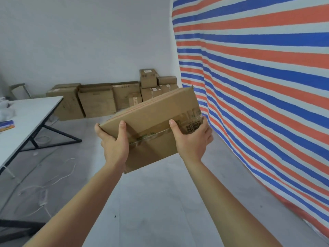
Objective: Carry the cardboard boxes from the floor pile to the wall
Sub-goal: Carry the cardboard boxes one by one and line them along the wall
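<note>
A striped tarp (258,82) in orange, blue and white hangs down the whole right side, reaching the grey floor (156,202). A pale wall (80,41) closes the far end, and along its foot stands a row of cardboard boxes (110,98), the larger ones side by side on the left, smaller ones stacked two high at the right end next to the tarp. Their labels are too small to read. A white table (26,118) on black legs juts in from the left, with white cables (53,179) trailing on the floor below it.

Held up in mid-air, in front of the row and well apart from it, is a flat brown cardboard box (153,122), tilted so its right corner rises. Clear tape with faint green printing crosses its near face, and a barcode sticker sits at the right edge; none of the writing is legible. The left hand (114,141) grips the box's left corner, thumb on top and fingers wrapped under. The right hand (192,139) clasps the right side by the barcode, thumb pressed on the tape.
</note>
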A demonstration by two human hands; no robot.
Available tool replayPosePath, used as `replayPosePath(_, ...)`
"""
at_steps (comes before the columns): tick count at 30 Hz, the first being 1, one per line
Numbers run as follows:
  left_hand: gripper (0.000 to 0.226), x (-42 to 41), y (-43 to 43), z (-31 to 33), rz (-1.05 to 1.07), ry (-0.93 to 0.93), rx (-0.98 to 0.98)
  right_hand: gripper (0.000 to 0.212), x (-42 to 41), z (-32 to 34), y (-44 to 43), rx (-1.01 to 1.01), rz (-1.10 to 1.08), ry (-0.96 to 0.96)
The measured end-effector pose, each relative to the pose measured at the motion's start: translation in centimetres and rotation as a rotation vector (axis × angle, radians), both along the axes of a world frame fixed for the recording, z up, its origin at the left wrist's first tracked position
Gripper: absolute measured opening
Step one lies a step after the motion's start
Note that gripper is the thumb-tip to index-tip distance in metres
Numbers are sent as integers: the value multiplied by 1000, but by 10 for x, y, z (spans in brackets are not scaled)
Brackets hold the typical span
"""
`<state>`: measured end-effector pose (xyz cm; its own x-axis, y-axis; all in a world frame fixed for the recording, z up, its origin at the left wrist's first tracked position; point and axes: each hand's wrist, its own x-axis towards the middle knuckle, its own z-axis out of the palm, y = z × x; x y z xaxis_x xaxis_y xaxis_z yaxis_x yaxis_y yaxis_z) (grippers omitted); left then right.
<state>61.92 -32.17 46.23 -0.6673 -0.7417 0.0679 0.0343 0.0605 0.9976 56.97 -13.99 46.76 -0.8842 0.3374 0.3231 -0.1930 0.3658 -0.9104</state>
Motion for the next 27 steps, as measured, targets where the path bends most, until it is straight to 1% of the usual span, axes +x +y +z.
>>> replayPosePath(2, 90, -57, -24, 4, 15, -9, 17, 105, -63, 4, -23, -12, 23, -25)
replayPosePath(4, 89, -111, -50, 10, 46, 14, 16, 105, -121, 11, -50, -6, 57, -22)
replayPosePath(5, 88, -122, -57, 14, 54, 11, 6, 105, -133, 15, -57, -4, 63, -26)
replayPosePath(6, 88, -153, -78, 17, 80, 12, 7, 105, -168, 17, -79, -5, 71, -35)
replayPosePath(10, 91, -229, -139, 16, 108, 35, -21, 109, -253, 14, -139, 56, 95, -78)
replayPosePath(13, 86, -295, -191, 11, 129, 18, -15, 112, -321, 5, -191, 63, 111, -108)
replayPosePath(19, 78, -449, -318, -9, 73, -14, 5, 116, -461, -21, -318, 75, 42, -166)
replayPosePath(22, 74, -511, -358, -7, 28, -5, 0, 116, -519, -21, -354, 77, 21, -205)
replayPosePath(23, 74, -542, -378, -6, 21, -9, -6, 116, -549, -23, -373, 74, 8, -217)
replayPosePath(25, 80, -587, -401, -5, -1, -21, -19, 117, -592, -24, -396, 70, -7, -214)
replayPosePath(27, 95, -637, -428, -10, -15, -44, -23, 118, -642, -30, -421, 69, -16, -212)
